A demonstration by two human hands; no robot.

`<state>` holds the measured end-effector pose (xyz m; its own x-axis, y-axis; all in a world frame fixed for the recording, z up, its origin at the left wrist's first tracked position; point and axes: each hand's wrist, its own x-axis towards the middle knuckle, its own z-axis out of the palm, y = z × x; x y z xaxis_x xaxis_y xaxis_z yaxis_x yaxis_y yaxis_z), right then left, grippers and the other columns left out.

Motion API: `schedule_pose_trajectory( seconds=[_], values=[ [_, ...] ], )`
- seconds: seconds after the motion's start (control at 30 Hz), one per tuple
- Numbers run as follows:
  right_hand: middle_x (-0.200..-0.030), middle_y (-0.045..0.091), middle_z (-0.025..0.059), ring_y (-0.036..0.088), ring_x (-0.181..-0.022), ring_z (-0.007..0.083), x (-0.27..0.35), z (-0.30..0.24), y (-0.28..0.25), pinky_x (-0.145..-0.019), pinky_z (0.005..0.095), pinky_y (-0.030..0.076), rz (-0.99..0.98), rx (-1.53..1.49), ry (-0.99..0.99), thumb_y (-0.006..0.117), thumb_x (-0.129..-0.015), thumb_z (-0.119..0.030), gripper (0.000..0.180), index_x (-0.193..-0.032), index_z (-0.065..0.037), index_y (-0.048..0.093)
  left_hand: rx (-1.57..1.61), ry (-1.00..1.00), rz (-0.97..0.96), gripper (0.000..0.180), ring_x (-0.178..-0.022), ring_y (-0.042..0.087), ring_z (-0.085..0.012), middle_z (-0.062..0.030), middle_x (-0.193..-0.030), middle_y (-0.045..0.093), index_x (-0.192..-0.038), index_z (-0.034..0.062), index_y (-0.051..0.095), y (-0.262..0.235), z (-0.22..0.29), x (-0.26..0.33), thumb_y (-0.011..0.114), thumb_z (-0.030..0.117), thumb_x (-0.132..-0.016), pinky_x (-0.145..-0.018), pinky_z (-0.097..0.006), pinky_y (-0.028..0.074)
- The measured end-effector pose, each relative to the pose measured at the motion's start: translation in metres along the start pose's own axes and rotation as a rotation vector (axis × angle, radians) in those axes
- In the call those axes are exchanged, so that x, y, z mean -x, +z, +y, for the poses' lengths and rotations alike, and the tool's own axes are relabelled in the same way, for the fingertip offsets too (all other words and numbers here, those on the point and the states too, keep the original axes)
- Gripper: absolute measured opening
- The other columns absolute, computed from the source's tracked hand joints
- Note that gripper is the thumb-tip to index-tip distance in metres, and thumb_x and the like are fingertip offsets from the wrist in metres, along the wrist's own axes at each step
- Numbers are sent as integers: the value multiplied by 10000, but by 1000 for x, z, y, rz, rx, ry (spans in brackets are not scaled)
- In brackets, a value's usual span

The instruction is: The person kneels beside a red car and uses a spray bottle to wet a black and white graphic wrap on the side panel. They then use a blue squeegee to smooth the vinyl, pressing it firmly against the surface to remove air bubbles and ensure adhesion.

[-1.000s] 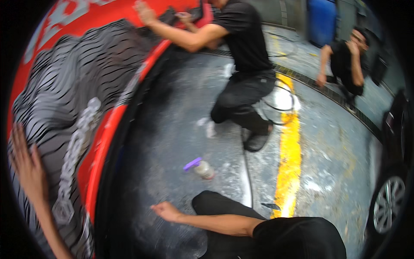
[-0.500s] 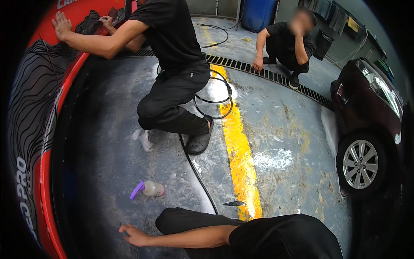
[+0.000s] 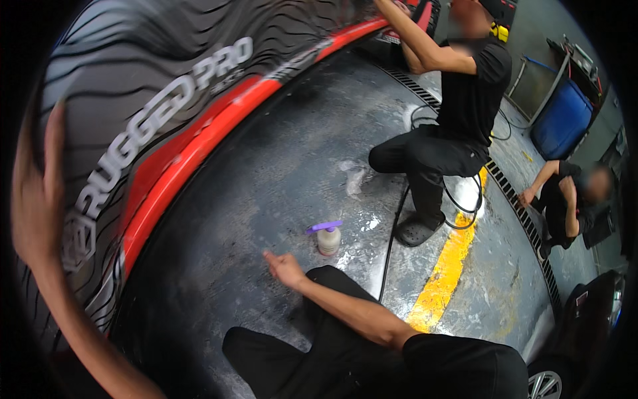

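Observation:
My left hand [image 3: 41,213] is spread against the side panel [image 3: 166,56] of a vehicle, fingers apart and a little blurred. The panel is grey with black wavy lines, pale lettering and a red lower edge [image 3: 199,163]. My right hand [image 3: 287,270] hangs over the floor in front of my knee, its fingers curled in. Whatever those fingers hold, if anything, is too small to tell. Close beyond it, a spray bottle [image 3: 328,241] with a purple trigger head stands on the floor.
A co-worker in black [image 3: 465,113] crouches ahead, arms raised to the vehicle. Another person [image 3: 561,206] squats by the drain grate [image 3: 525,223]. A black hose [image 3: 392,246] crosses the wet grey floor beside a yellow stripe [image 3: 448,272]. A dark car [image 3: 591,319] stands at right.
My view has swung left toward the vehicle's panel, bringing my left hand into sight. My right hand stays low over the floor, near the spray bottle.

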<state>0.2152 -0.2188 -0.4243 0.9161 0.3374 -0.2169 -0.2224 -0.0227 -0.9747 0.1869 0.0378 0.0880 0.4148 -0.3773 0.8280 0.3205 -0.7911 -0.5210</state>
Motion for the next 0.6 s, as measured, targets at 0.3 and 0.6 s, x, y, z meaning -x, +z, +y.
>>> schedule_pose_trajectory(
  seconds=[0.3, 0.6],
  values=[
    [-688, 703, 130, 676, -652, 218, -33, -137, -45, -662, 402, 526, 101, 411, -269, 656, -1112, -457, 566, -793, -4, 769, 156, -139, 60, 447, -1325, 477, -337, -140, -1410, 534, -1363, 51, 555, 27, 13, 20, 460, 357, -1052, -1119, -497, 385],
    [-1043, 822, 221, 787, -1051, 422, -42, -180, -122, -928, 513, 614, 110, 1258, -146, 754, -1005, -551, 506, -1123, -63, 815, 398, -192, 81, 344, -1210, 557, -333, -140, -1284, 608, -1245, 41, 627, 41, 25, 19, 545, 280, -1012, -1038, -479, 454]
  ],
)
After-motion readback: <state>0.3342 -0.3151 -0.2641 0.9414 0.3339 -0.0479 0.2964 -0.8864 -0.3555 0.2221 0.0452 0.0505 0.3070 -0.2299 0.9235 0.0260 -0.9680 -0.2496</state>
